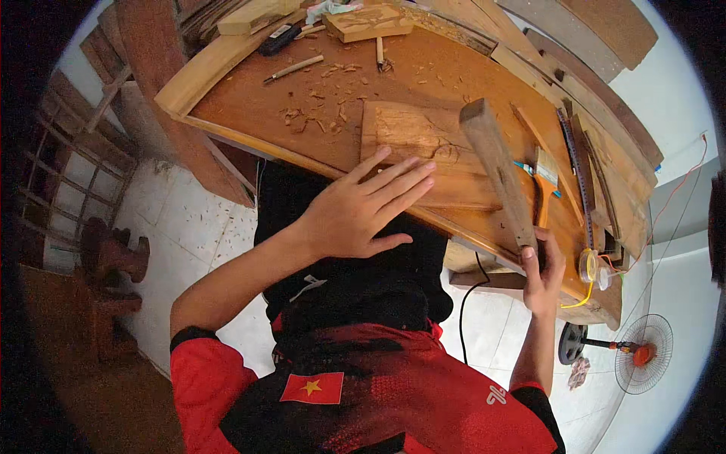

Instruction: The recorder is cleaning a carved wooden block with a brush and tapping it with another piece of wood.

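My left hand (370, 200) is held with its fingers spread, over the near left edge of a carved wooden board (401, 125); whether it touches the wood I cannot tell. Shallow relief lines run across that board's surface. At the table's front edge my right hand (544, 272) grips the thin end of a tapered wooden mallet (495, 155). Its thick end points away from me and crosses the board's right side. A paint brush (544, 178) with an orange handle lies just right of the mallet.
Two wood-handled carving tools (295, 68) (380, 54) lie among wood shavings (302, 117) at the far left. A wooden block (367, 23) and a black object (280, 39) sit behind them. A ruler (572, 163) and wood strips line the right. A fan (643, 354) stands on the floor.
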A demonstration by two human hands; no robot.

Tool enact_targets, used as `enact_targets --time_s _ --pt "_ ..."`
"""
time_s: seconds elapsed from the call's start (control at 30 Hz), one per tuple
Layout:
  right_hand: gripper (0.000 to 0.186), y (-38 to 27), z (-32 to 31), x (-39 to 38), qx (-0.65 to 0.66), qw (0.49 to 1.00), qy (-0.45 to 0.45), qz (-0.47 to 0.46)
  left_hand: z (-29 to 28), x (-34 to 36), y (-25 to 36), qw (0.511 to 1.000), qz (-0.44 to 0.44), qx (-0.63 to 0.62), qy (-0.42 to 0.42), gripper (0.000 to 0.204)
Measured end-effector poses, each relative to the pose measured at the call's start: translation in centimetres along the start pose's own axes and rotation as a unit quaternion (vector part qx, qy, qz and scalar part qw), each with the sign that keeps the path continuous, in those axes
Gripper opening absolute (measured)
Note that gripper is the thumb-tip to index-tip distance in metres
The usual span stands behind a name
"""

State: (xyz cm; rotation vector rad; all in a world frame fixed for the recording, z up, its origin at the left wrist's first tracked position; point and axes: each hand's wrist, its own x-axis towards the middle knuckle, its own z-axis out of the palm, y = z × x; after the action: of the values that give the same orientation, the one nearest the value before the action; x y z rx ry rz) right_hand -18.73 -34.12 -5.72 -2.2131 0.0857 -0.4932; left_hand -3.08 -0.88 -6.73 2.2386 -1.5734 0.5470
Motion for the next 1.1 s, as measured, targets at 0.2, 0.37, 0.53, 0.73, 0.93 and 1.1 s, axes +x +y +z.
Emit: enact_targets --time_s 0.2,0.37,0.53,0.73,0.93,1.1 --pt "0.023 -0.4 0.3 0.2 0.137 0.987 0.07 0.04 -1.8 2.0 -1.1 0.997 -0.006 -0.042 0.07 0.067" --pt "0.031 -1.1 2.3 0.8 0.352 0.916 0.146 0.126 -1.9 9.6 -12.3 0.982 -0.147 -0.023 0.116 0.027" --pt "0.029 0.3 3.6 0.9 0.337 0.927 0.111 0.119 1.3 15.2 -24.7 0.964 -0.259 0.03 -0.055 0.023" --pt "0.032 2.3 3.0 -0.1 0.347 0.934 0.057 0.063 2.7 19.4 -27.1 0.949 -0.168 0.1 -0.246 0.021" --pt "0.036 2.5 3.1 -0.1 0.377 0.924 0.044 0.055 2.2 20.6 -26.4 0.927 -0.127 0.177 -0.304 0.019" --pt "0.037 2.6 2.7 -0.1 0.388 0.918 0.05 0.068 2.0 21.3 -25.2 0.912 -0.1 0.215 -0.335 0.017"
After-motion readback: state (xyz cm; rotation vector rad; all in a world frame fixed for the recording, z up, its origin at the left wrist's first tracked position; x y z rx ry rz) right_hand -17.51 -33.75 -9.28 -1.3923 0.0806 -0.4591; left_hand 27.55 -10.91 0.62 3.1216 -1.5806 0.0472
